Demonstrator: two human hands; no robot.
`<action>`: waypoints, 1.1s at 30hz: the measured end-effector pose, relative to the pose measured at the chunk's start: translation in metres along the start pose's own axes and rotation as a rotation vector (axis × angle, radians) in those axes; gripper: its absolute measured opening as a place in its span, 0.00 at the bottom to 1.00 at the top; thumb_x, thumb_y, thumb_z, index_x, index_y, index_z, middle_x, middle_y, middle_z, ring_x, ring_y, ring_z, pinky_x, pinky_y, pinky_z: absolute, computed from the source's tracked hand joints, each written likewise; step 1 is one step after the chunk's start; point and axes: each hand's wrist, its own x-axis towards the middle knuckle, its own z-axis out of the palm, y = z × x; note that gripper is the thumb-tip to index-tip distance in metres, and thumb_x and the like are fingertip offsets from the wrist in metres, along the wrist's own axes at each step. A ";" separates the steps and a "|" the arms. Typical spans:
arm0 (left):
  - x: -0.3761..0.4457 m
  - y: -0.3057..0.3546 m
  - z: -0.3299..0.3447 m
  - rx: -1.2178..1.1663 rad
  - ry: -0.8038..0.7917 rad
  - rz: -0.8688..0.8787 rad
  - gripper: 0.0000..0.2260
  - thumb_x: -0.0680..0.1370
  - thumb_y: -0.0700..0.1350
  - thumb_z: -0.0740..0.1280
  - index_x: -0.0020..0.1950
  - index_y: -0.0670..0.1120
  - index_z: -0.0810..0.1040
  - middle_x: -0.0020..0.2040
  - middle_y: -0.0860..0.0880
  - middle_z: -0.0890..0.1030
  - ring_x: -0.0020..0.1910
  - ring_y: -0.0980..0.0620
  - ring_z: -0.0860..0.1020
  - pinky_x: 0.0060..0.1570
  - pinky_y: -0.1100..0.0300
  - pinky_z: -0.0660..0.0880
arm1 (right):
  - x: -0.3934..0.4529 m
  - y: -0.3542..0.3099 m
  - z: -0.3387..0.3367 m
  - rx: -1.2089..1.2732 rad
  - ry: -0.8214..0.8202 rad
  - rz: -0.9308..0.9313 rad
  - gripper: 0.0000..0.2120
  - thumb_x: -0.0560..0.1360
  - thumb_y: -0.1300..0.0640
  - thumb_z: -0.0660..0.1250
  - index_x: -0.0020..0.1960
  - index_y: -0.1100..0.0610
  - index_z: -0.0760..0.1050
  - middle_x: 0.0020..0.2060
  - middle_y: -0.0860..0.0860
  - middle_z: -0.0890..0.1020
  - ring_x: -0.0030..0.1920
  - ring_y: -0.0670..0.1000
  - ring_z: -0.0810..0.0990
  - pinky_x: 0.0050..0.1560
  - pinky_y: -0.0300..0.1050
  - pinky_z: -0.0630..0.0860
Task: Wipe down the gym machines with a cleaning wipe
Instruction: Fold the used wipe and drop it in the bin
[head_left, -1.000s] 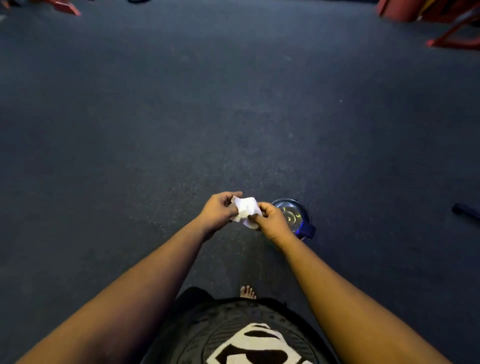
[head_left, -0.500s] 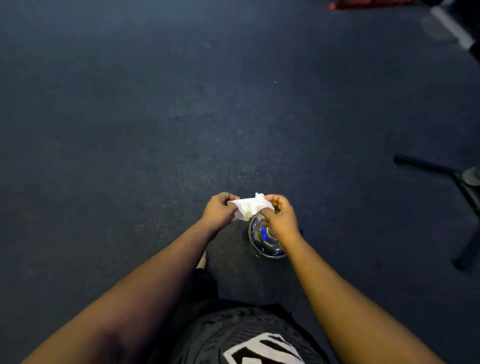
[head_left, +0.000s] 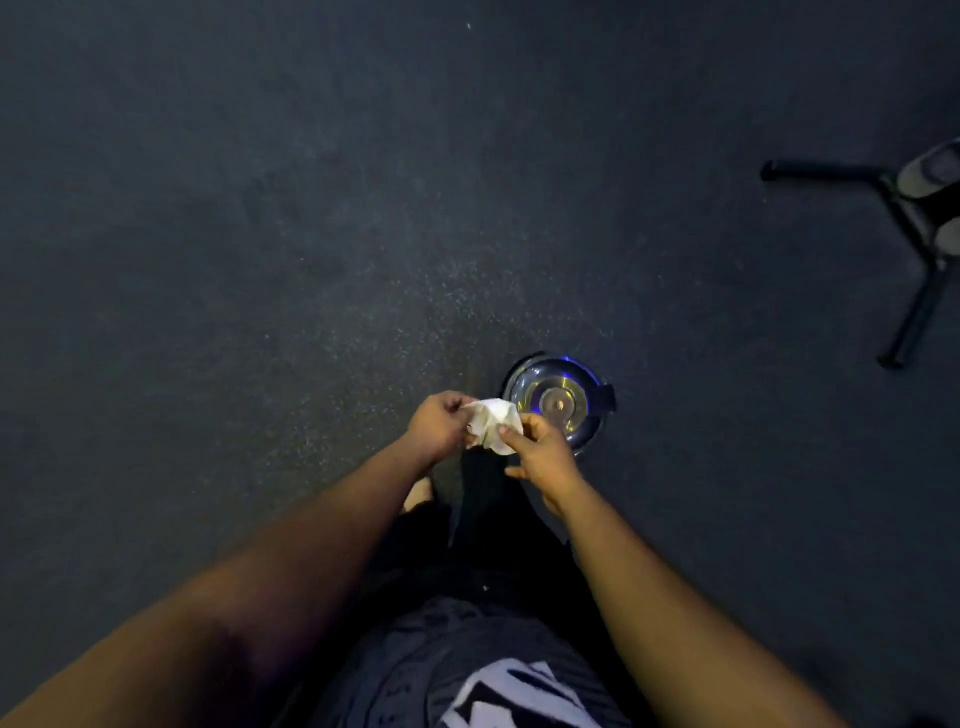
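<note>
Both your hands pinch the crumpled cleaning wipe (head_left: 492, 422) between them: left hand (head_left: 435, 427) fingers curled on one edge, right hand (head_left: 540, 453) fingertips on the other. No machine within reach; a dark stand (head_left: 904, 228) sits well off right.

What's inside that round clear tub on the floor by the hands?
Through the clear lid of the tub only a pale round centre and blue glints show. The right hand holding the white wipe covers its near edge; contents unclear.
</note>
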 end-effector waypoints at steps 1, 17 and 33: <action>0.003 -0.002 -0.001 0.011 -0.002 -0.015 0.08 0.83 0.36 0.62 0.50 0.44 0.79 0.34 0.48 0.80 0.26 0.59 0.78 0.27 0.67 0.73 | 0.003 0.003 0.001 -0.012 -0.011 0.019 0.10 0.80 0.56 0.69 0.61 0.56 0.77 0.55 0.51 0.84 0.53 0.51 0.82 0.44 0.50 0.81; 0.069 0.008 0.018 0.123 -0.077 -0.118 0.06 0.83 0.41 0.64 0.53 0.44 0.82 0.38 0.47 0.83 0.30 0.56 0.79 0.35 0.61 0.76 | 0.054 0.005 -0.018 0.032 0.021 0.127 0.03 0.80 0.56 0.69 0.50 0.50 0.76 0.48 0.50 0.84 0.44 0.47 0.81 0.34 0.41 0.77; 0.091 0.017 0.023 0.194 -0.143 -0.092 0.10 0.82 0.36 0.63 0.47 0.47 0.80 0.33 0.49 0.81 0.24 0.59 0.77 0.31 0.63 0.75 | 0.070 0.011 -0.014 0.103 0.100 0.157 0.04 0.80 0.60 0.69 0.54 0.57 0.77 0.45 0.51 0.83 0.39 0.46 0.80 0.28 0.39 0.76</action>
